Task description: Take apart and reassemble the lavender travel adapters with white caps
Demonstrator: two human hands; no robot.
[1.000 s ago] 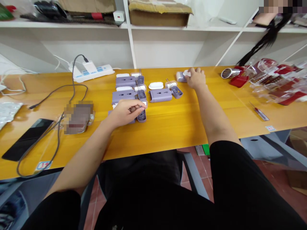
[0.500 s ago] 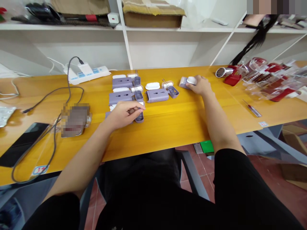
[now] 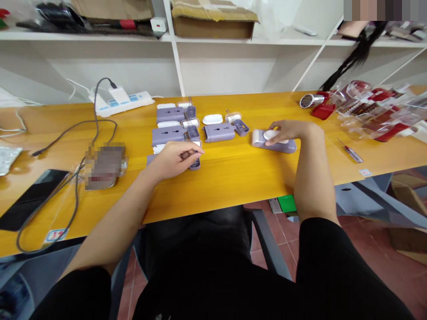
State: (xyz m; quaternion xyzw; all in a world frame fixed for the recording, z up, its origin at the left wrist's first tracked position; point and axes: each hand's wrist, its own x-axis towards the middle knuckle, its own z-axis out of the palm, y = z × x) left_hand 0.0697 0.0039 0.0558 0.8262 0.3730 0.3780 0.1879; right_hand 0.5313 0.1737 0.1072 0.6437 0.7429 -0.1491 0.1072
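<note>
My right hand grips an oblong purple case with a pale left end. Its thumb and fingers are on the white oval piece on top, and the case lies on the table. My left hand hovers over or rests on the front purple case of the left column, hiding most of it. Its fingers are curled with thumb and fingertips together; whatever they hold, if anything, is hidden. Between the hands lies another purple case, with a white oval part and a small purple open-topped piece beside it.
Behind my left hand are more purple cases with white parts. To the left are a power strip, a grey cable and a black phone. At right lie a screwdriver and red parts in clear plastic.
My right hand has drawn the purple case toward me and slightly right, so more of the case shows. My left hand has barely moved.
</note>
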